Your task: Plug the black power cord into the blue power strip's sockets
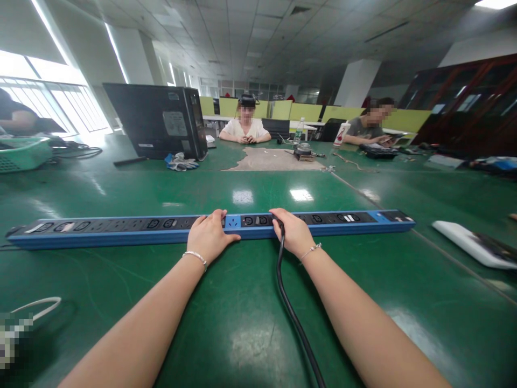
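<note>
A long blue power strip (133,238) with black socket panels lies crosswise on the green table. My left hand (208,234) is closed around its middle, fingers over the top and thumb along the front side, left of a blue socket section. To the right of that section, my right hand (293,231) is closed on the end of a black power cord (288,302) at the sockets. The plug itself is hidden under the fingers, so I cannot tell how deep it sits. From this hand the cord runs down toward the bottom edge of the view.
A black computer case (153,121) stands at the back left, with gloves (181,161) beside it. A green basket (24,153) is at far left. A white device (468,242) lies at right. Two people sit across the table, and another is partly visible at far left.
</note>
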Available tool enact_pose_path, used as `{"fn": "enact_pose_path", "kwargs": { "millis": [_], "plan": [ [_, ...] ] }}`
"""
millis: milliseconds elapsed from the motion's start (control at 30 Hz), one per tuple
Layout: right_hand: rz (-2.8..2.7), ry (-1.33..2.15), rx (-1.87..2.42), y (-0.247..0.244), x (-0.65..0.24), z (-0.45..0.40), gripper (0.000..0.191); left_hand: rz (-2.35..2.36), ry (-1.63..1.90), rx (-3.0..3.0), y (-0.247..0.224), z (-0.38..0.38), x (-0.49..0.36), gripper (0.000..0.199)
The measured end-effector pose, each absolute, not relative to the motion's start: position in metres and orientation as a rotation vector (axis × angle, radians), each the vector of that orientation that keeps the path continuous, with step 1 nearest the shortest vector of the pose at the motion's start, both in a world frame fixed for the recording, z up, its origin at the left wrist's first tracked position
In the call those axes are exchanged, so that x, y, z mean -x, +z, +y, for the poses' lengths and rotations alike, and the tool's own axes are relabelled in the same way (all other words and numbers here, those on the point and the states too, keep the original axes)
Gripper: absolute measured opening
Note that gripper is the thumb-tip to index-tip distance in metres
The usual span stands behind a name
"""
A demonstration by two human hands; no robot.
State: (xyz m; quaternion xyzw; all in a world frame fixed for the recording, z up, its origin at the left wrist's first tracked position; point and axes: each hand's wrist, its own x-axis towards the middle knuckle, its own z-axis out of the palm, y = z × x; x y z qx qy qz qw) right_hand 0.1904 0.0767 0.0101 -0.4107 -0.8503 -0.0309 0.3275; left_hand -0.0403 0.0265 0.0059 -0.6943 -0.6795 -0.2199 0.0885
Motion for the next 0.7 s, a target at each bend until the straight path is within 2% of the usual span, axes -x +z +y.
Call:
{"fn": "enact_pose_path", "kwargs": {
  "millis": [333,500,700],
  "plan": [
    [-2.119,-0.1,1.091,-0.003,-0.191,0.075,0.033,-2.045,-0.659,2.067,0.006,0.026,0.039,0.069],
    [-2.068,-0.034,1.034,-0.006,-0.188,0.078,0.033,-2.011,-0.585,2.068,0.005,0.026,0.041,0.074],
    [-1.61,0.01,1.088,0.02,-0.226,0.089,0.035,-1.962,-0.488,2.089,0.0,0.029,0.043,0.069]
  ]
}}
